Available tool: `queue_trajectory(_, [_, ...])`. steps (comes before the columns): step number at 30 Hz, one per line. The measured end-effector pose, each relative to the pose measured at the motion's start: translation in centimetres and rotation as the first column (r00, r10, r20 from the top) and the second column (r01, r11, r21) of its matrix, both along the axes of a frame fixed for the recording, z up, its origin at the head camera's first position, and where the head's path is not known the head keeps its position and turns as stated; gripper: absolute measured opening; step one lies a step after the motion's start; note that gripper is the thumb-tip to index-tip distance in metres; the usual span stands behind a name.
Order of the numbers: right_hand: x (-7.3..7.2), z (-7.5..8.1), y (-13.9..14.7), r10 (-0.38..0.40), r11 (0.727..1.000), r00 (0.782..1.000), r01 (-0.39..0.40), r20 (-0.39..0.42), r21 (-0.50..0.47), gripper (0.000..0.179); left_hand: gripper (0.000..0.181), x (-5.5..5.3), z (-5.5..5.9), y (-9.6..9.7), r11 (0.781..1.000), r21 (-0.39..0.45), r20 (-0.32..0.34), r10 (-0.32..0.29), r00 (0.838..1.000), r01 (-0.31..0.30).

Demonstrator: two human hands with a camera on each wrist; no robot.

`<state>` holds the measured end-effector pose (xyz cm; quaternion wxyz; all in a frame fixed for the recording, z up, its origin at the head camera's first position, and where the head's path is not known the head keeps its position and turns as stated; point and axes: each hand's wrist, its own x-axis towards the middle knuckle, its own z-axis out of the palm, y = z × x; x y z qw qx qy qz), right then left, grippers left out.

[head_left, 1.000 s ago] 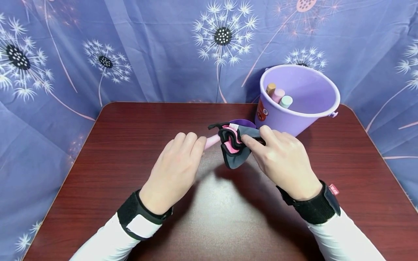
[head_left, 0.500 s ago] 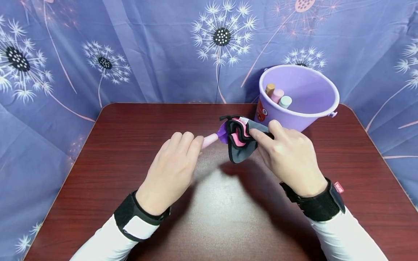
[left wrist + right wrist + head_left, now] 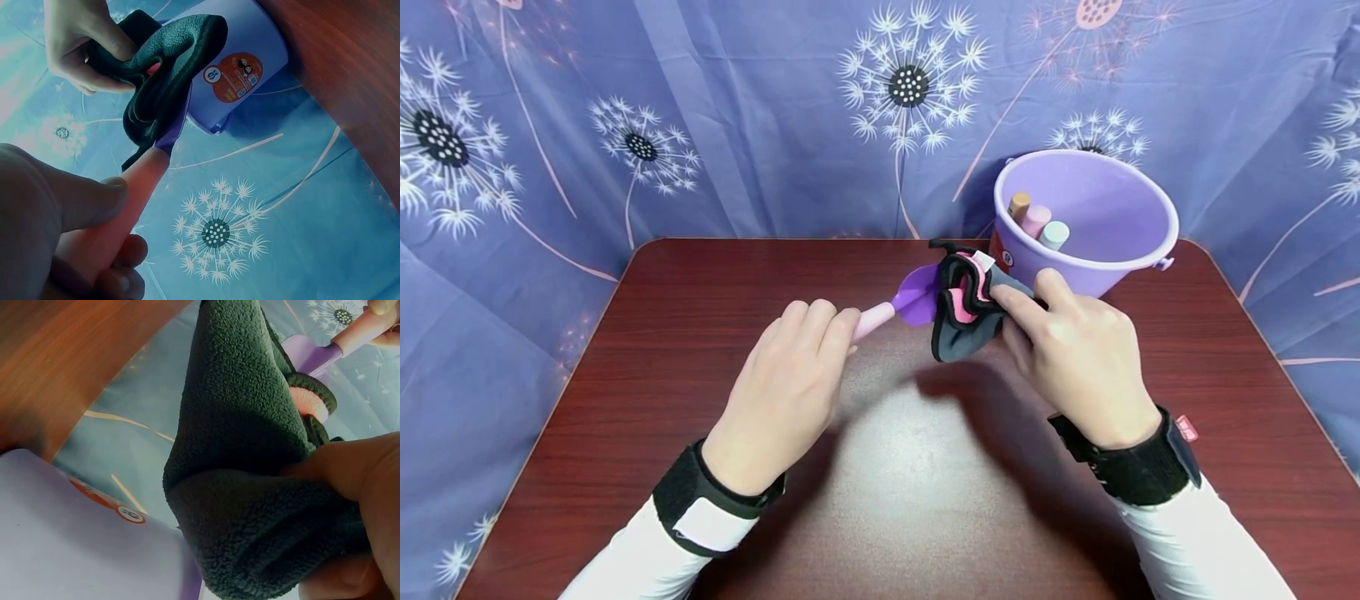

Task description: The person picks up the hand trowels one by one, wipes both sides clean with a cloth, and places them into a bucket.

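My left hand [image 3: 782, 375] grips the pale pink handle of a toy spade [image 3: 874, 320], thumb lying along the handle in the left wrist view. The spade's purple blade [image 3: 917, 295] points right, toward the cloth. A grey cloth with pink inner folds and black edging [image 3: 964, 340] is bunched over the blade's far end, hiding its tip. My right hand [image 3: 1078, 358] pinches the cloth between thumb and fingers. In the right wrist view the fuzzy cloth [image 3: 237, 419] fills the middle, with part of the purple blade [image 3: 303, 353] behind it. Both things are held above the table.
A lilac bucket [image 3: 1123, 217] stands at the table's back right, just behind the right hand. Brown, pink and mint stick ends [image 3: 1036, 220] show inside it. Dandelion-patterned blue fabric [image 3: 760, 125] hangs behind the dark red wooden table [image 3: 700, 333].
My right hand has drawn the cloth right and slightly away along the spade, baring much of the purple blade. My left hand has shifted slightly left with the handle.
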<state>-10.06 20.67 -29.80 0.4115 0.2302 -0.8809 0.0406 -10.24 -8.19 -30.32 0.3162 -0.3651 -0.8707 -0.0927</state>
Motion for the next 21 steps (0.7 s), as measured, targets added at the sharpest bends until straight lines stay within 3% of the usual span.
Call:
queue_trajectory(11, [-0.2,-0.7,0.4,-0.042,0.998,0.999,0.043,0.025,-0.046,0.026,0.018,-0.1,0.0,0.0,0.997,0.065,-0.011,-0.030,1.000,0.030])
queue_trajectory(21, [0.6,0.3,-1.5,0.061,0.998,0.997,-0.060,0.038,-0.028,0.022,0.021,-0.1,-0.4,0.1,0.998,0.052,0.020,-0.018,1.000,0.017])
